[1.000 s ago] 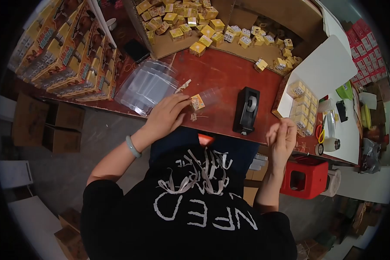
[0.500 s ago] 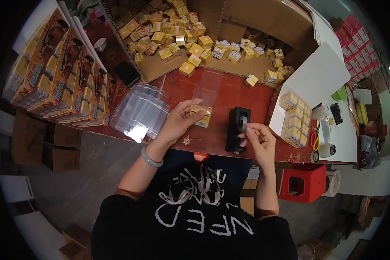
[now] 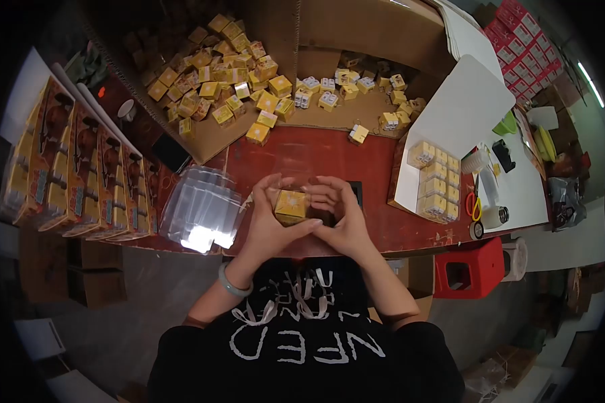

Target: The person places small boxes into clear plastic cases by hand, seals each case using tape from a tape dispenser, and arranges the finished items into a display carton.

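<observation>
Left hand (image 3: 265, 216) is clamped on the yellow box (image 3: 292, 202) over the red surface (image 3: 382, 205); right hand (image 3: 344, 220) curves at its 3 o'clock, contact not discernible. Box is presumably light, stiff but crushable: grip opposite side faces gently. Printed faces are flat and square-edged; glossy, clear plastic sheets (image 3: 200, 209) lie at 9 o'clock.

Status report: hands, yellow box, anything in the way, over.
Left hand and right hand cupped around yellow box, thumbs close together. Box over red tabletop. Possible obstacle: black tape dispenser beside right hand, partly hidden.
</observation>
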Available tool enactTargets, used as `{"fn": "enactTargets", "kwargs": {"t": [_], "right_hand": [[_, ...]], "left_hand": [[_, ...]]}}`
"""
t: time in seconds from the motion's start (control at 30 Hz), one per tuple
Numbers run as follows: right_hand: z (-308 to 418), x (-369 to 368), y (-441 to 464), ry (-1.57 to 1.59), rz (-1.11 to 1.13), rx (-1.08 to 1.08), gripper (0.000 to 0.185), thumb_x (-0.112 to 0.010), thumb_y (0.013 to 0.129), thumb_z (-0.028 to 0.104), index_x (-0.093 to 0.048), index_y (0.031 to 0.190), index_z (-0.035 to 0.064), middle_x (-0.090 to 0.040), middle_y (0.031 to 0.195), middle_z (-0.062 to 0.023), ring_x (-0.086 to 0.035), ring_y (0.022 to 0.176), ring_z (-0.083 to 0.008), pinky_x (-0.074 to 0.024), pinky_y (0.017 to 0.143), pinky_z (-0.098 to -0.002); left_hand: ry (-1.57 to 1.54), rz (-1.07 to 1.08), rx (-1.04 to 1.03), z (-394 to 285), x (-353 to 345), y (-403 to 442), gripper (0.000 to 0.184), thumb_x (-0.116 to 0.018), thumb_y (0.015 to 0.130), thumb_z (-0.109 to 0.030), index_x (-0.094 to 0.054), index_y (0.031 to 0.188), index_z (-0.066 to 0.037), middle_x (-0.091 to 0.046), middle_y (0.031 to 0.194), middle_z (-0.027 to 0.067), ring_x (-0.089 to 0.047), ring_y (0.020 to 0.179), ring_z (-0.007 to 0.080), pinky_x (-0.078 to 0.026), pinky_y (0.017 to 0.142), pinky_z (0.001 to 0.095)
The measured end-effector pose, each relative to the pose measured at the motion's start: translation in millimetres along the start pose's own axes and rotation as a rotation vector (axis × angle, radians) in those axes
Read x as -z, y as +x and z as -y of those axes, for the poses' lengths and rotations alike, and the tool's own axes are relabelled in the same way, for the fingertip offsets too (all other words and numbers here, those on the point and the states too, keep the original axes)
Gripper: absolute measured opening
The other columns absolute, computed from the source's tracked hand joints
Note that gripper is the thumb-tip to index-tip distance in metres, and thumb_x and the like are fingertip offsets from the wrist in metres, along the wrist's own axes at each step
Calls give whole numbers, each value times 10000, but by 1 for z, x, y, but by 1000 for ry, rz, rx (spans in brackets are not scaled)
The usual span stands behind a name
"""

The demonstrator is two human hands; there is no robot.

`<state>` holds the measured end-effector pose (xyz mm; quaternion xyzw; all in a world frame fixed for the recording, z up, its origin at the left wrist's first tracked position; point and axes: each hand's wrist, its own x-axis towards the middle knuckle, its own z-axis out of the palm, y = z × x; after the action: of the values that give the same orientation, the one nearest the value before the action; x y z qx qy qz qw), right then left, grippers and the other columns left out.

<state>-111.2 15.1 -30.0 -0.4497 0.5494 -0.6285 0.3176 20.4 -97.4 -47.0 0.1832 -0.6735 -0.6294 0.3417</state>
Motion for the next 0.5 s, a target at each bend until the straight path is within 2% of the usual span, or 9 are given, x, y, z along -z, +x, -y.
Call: {"fn": "enactTargets", "kwargs": {"t": [0.07, 0.1, 0.17, 0.23, 0.27, 0.3, 0.33, 0.4, 0.5], "right_hand": [[-6, -6, 2, -86, -35, 15, 629, -767, 791, -17, -401, 1299, 37, -550, 1285, -126, -568, 1165, -199, -454, 1011, -332], [-6, 0, 7, -89, 0, -5, 596, -777, 784, 1, -435, 1271, 31, -574, 1254, -122, -585, 1149, -197, -468, 993, -332], [-2, 19, 23, -94, 73, -42, 533, -798, 770, 37, -505, 1216, 19, -623, 1193, -114, -618, 1116, -193, -498, 958, -332], [-11, 58, 49, -170, -57, -23, 319, -769, 805, 42, -619, 1086, 21, -660, 1148, -70, -630, 1074, -156, -504, 924, -319], [-20, 82, 66, -372, -116, 56, 322, -721, 798, -12, -616, 1099, 33, -660, 1141, -91, -636, 1080, -222, -508, 922, -353], [-35, 111, 82, -826, -112, 218, 369, -662, 773, -67, -601, 1121, 38, -639, 1157, -131, -600, 1117, -309, -492, 955, -402], [-44, 126, 97, -1079, -68, 218, 418, -677, 741, -28, -584, 1142, 44, -611, 1167, -158, -548, 1145, -374, -469, 982, -444], [-89, 150, 117, -1353, -75, 41, 443, -725, 737, 60, -576, 1154, 46, -589, 1181, -163, -541, 1151, -372, -465, 979, -442], [-93, 150, 142, -1356, -161, -34, 507, -785, 706, 129, -579, 1161, 41, -582, 1178, -172, -543, 1143, -383, -465, 974, -444]], "left_hand": [[175, -60, -35, -2, -7, 8, 843, -862, 730, -148, -284, 1328, -7, -590, 1139, 127, -595, 1060, 190, -487, 922, 314], [15, -100, 35, 6, -7, 13, 809, -860, 725, -122, -328, 1320, 9, -604, 1092, 100, -604, 1003, 167, -494, 885, 303], [9, -45, 39, 19, 5, 21, 720, -825, 744, -49, -375, 1305, -8, -581, 1083, 75, -593, 985, 155, -495, 868, 283], [74, -46, 29, 16, 12, 25, 633, -810, 743, 7, -444, 1259, -12, -570, 1022, 44, -585, 943, 142, -495, 821, 255], [36, -40, 79, 21, 17, 26, 635, -814, 737, 7, -448, 1256, -14, -568, 1017, 41, -584, 938, 141, -493, 819, 256], [-1, -35, 133, 29, 23, 25, 638, -819, 731, 7, -452, 1252, -16, -565, 1013, 37, -583, 932, 140, -490, 817, 257], [-39, -30, 190, 35, 26, 23, 641, -824, 725, 6, -456, 1249, -19, -562, 1008, 34, -582, 927, 139, -488, 815, 258], [-4, -30, 169, 37, 26, 21, 631, -839, 713, -12, -474, 1229, -23, -558, 1013, 29, -576, 922, 133, -480, 827, 259], [91, -54, 84, 31, 23, 21, 617, -852, 705, -37, -494, 1207, -25, -557, 1016, 25, -566, 933, 125, -468, 854, 262]]}}
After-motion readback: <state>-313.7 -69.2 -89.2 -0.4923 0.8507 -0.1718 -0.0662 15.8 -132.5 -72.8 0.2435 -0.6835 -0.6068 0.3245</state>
